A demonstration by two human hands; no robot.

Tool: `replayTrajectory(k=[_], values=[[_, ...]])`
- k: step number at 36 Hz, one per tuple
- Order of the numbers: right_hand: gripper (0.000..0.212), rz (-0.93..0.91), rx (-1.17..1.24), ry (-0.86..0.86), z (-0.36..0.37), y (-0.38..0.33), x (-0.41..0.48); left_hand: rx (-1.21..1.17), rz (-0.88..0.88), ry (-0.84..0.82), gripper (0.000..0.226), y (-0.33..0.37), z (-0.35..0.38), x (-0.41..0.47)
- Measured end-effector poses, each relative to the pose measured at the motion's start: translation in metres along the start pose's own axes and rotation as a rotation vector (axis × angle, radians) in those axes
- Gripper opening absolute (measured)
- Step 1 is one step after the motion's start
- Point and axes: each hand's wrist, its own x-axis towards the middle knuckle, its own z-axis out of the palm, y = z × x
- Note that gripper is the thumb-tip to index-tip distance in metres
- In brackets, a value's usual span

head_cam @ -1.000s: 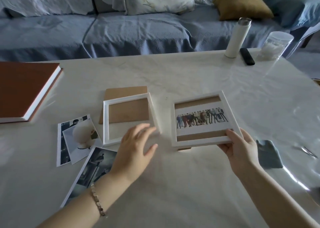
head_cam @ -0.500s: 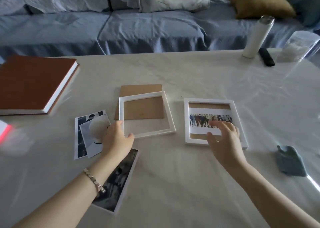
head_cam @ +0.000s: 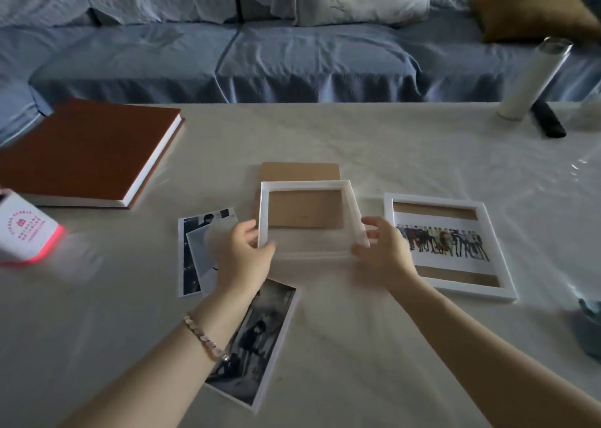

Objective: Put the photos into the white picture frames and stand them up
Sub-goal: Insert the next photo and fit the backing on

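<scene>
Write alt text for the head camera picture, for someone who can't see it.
Two hands, left hand and right hand, grip the sides of an empty white frame lying on a pale table over a brown backing board. A second frame holding a group photo lies to its right; loose photos lie left.

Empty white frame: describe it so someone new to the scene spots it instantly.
On the pale table before the blue sofa, look mid-table between the left hand and right hand. The empty white square frame overlaps a brown backing board; unlike the white frame to its right, it holds no photo.
</scene>
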Motion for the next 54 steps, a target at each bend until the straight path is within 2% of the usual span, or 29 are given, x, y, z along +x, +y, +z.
replayTrajectory(k=[3,4,7,10,14,18,21,24,26,28,30,31,32,34,37,40,43,46,48,50,54], values=[[0.056,0.037,0.17,-0.026,-0.014,0.008,-0.014,-0.115,-0.051,0.038,0.06,0.003,-0.009,-0.005],[0.058,0.054,0.249,-0.045,-0.019,0.01,-0.022,-0.136,-0.079,0.021,0.055,0.005,-0.012,-0.008],[0.062,0.067,0.4,-0.1,-0.036,0.013,-0.048,-0.153,-0.157,-0.125,0.018,0.008,-0.021,-0.022],[0.059,0.094,0.377,-0.165,-0.052,0.019,-0.068,-0.183,-0.172,-0.248,0.009,0.005,-0.026,-0.039],[0.039,0.212,0.386,-0.204,-0.065,0.032,-0.08,-0.254,-0.24,-0.355,0.012,-0.004,-0.027,-0.061],[0.015,0.281,0.355,-0.179,-0.067,0.04,-0.086,-0.124,-0.174,-0.471,0.023,-0.017,-0.024,-0.082],[0.012,0.26,0.297,-0.185,-0.064,0.048,-0.091,-0.039,-0.133,-0.528,0.028,-0.023,-0.026,-0.088],[0.013,0.237,0.247,-0.213,-0.063,0.057,-0.098,0.097,-0.083,-0.57,0.021,-0.029,-0.031,-0.088],[0.015,0.238,0.236,-0.221,-0.063,0.061,-0.102,0.149,-0.037,-0.506,0.017,-0.036,-0.034,-0.085],[0.015,0.235,0.216,-0.224,-0.064,0.064,-0.105,0.263,0.052,-0.299,0.02,-0.045,-0.039,-0.081],[0.016,0.233,0.207,-0.236,-0.063,0.065,-0.107,0.49,0.213,-0.064,0.034,-0.051,-0.047,-0.076],[0.017,0.232,0.204,-0.247,-0.061,0.064,-0.108,0.627,0.279,-0.007,0.045,-0.054,-0.051,-0.074],[0.018,0.232,0.201,-0.258,-0.06,0.064,-0.109,0.752,0.295,0.005,0.056,-0.057,-0.054,-0.073],[0.018,0.231,0.196,-0.278,-0.056,0.063,-0.111,0.937,0.204,-0.064,0.075,-0.06,-0.059,-0.073],[0.019,0.233,0.19,-0.296,-0.051,0.062,-0.111,1.061,0.106,-0.123,0.087,-0.064,-0.059,-0.077],[0.019,0.239,0.18,-0.296,-0.049,0.062,-0.111,1.047,0.042,-0.147,0.087,-0.066,-0.059,-0.074],[0.017,0.258,0.186,-0.287,-0.049,0.063,-0.111,0.905,-0.066,-0.167,0.077,-0.069,-0.064,-0.065],[0.016,0.266,0.188,-0.28,-0.05,0.063,-0.11,0.622,-0.055,-0.162,0.04,-0.064,-0.075,-0.063],[0.015,0.249,0.181,-0.274,-0.05,0.063,-0.11,0.448,-0.019,-0.15,0.023,-0.062,-0.084,-0.063],[0.015,0.226,0.169,-0.27,-0.047,0.061,-0.107,0.344,0.027,-0.092,0.022,-0.058,-0.094,-0.062],[0.013,0.203,0.146,-0.298,-0.034,0.054,-0.101,0.244,0.164,0.133,0.041,-0.047,-0.107,-0.062]])
